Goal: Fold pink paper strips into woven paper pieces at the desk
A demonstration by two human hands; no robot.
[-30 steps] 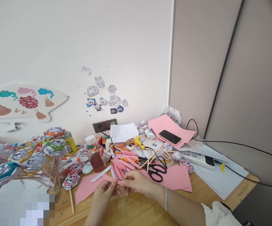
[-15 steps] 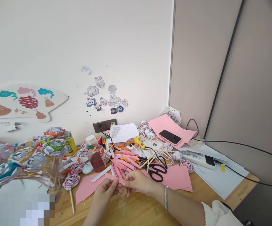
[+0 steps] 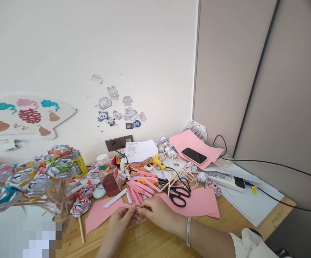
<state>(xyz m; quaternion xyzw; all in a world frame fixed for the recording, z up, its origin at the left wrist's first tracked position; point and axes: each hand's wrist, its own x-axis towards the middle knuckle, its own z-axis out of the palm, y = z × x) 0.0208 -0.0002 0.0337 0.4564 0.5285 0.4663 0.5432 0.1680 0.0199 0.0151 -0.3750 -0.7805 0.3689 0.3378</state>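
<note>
Between my hands is a narrow pink paper strip, pinched at the fingertips above the near edge of the table. My left hand grips it from the left, thumb on top. From the right, my right hand pinches it too, its fingers touching those of the left. Just beyond the hands lies a heap of folded pink strips. Pink sheets spread out on the left, and another pink sheet is to the right under black-handled scissors.
A jar of reddish liquid stands behind the left hand. Paper flowers on sticks crowd the left side. Farther back are a yellow glue gun, a phone on pink paper, a white power strip and black cables.
The pink strip now looks narrower, and my fingers have drawn closer together along it. The view has shifted slightly.
</note>
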